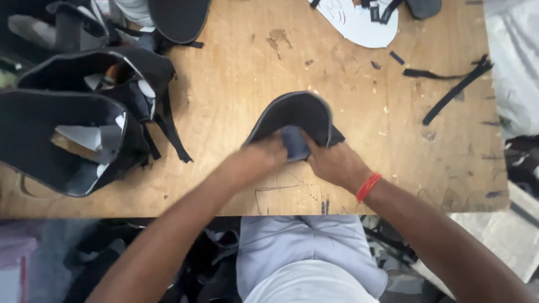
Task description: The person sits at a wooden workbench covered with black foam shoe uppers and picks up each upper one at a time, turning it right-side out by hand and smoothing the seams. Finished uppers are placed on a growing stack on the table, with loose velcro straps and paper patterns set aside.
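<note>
Hands meet over a wooden tabletop (236, 84) marked with stains and pen lines: the left hand (263, 157) and the right hand (335, 164), a red thread band (368, 187) at its wrist, each close their grip on the near edge of a curved black fabric piece (295, 115) with pale edging, pinching a grey fold at its base. The piece lies near the tabletop's middle, arching away from the worker. Farther left sits a pile of finished black pieces (73, 129) with trailing straps. Loose black strips (456, 88) lie to the right, and a white paper pattern (359, 25) rests at the far edge.
</note>
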